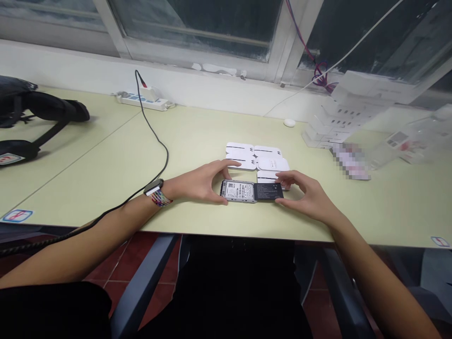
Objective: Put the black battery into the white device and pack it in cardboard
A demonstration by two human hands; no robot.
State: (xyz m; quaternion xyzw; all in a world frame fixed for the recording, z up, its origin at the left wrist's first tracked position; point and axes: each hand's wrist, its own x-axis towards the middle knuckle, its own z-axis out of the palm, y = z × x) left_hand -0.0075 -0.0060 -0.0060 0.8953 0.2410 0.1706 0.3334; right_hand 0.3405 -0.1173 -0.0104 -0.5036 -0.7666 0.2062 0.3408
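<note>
My left hand (203, 182) grips the left end of a small grey electronic device (238, 190), thumb at its near edge and fingers at its far edge. White labels with a QR code and barcodes show on the device's upper face. In my right hand (309, 194) is a flat black battery (267, 191) with fine print, pinched between thumb and fingers at its right end. The battery's left edge meets the device's right end; whether it sits inside cannot be seen. Just behind lie several white covers (240, 160) with black lines and W-like marks.
A white power strip (143, 100) stands by the wall, and its black cable (165, 146) runs under my left forearm. Black headphones (45, 110) lie at the left. White boxes (335, 117) are stacked at the right, near a small round white object (289, 123).
</note>
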